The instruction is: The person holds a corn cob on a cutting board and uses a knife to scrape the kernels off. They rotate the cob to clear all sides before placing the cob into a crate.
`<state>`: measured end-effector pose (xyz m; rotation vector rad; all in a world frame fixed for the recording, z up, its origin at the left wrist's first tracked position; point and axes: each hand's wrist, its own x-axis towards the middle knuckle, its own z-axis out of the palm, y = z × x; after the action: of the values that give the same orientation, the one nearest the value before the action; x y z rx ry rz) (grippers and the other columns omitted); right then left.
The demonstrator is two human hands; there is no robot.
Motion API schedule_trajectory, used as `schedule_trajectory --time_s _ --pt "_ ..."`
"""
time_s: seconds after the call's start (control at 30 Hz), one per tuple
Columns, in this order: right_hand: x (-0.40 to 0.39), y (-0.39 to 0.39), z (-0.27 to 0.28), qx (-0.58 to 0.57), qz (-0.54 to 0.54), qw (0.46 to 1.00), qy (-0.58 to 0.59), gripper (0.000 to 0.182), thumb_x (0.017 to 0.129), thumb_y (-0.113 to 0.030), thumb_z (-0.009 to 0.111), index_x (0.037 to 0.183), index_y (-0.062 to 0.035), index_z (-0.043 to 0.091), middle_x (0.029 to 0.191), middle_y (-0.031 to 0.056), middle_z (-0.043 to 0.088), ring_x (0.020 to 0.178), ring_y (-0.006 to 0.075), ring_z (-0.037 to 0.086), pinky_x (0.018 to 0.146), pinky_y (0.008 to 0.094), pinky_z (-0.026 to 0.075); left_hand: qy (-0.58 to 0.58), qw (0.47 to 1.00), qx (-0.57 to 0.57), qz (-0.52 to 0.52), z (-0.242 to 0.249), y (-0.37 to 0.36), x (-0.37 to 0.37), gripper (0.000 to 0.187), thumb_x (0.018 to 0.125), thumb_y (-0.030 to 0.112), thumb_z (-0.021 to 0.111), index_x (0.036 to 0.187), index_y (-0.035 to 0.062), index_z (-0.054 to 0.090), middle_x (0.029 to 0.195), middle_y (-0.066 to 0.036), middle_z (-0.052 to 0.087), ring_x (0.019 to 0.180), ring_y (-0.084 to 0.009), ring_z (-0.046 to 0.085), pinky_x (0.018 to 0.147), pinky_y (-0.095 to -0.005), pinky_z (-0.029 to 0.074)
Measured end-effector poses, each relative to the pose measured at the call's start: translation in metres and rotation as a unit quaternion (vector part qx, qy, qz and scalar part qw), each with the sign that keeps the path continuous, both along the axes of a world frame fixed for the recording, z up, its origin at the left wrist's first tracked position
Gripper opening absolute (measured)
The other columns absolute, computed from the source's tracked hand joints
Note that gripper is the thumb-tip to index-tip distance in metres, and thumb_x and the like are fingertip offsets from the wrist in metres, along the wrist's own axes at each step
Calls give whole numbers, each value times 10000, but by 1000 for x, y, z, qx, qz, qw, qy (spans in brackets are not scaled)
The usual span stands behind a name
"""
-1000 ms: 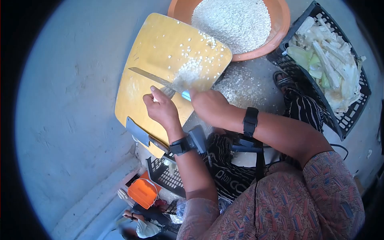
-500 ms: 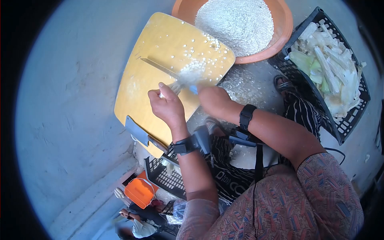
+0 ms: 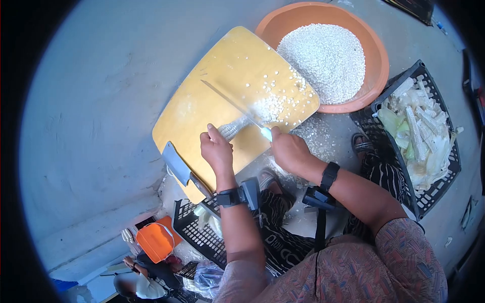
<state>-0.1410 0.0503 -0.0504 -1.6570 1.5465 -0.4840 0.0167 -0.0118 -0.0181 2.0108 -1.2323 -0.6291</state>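
Observation:
My left hand (image 3: 217, 149) is closed around one end of a corn cob (image 3: 233, 127) above the yellow board (image 3: 222, 55). With my right hand (image 3: 291, 150) I grip the pale handle of a long knife (image 3: 230, 101), its blade lying across the cob's far end and pointing to the upper left. Loose white kernels (image 3: 270, 107) are heaped and scattered on the board beyond the blade. A cleaver (image 3: 177, 164) with a dark handle rests on the board's near left edge, apart from my left hand.
An orange basin (image 3: 376, 76) full of white kernels (image 3: 323, 60) stands beyond the board. At right is a black crate (image 3: 424, 207) with bare cobs and husks (image 3: 417, 126). Another black crate (image 3: 202, 237) sits below the board. An orange bucket (image 3: 154, 242) and another person (image 3: 144, 285) are at lower left.
The view has shifted, so the board and basin sit lower and farther right. The right hand and knife, blurred before, are now clear, and more of the cob shows beside the blade.

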Motion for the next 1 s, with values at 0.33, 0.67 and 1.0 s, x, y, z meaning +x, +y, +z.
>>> schedule_trajectory --time_s 0.33,0.67,1.0 --pt "2 -5 -11 18 -32 999 12 247 833 -115 473 1009 55 439 751 263 590 733 422 591 678 479 469 -93 995 -18 -19 -12 7 -5 362 879 340 510 803 -13 496 643 -224 570 610 -344 571 600 -390 449" --pt "2 -11 -16 24 -94 994 -53 324 802 -162 537 1056 31 479 874 267 587 867 408 569 761 462 449 113 994 10 -4 -17 15 1 323 905 334 466 887 13 490 610 -80 539 407 -123 478 395 -249 436" --pt "11 8 -10 -117 -111 976 -145 258 824 -177 546 957 38 498 742 219 592 695 376 600 626 428 455 417 905 -18 86 -28 22 32 275 928 277 407 1039 35 473 840 -91 560 585 -160 529 536 -318 508"
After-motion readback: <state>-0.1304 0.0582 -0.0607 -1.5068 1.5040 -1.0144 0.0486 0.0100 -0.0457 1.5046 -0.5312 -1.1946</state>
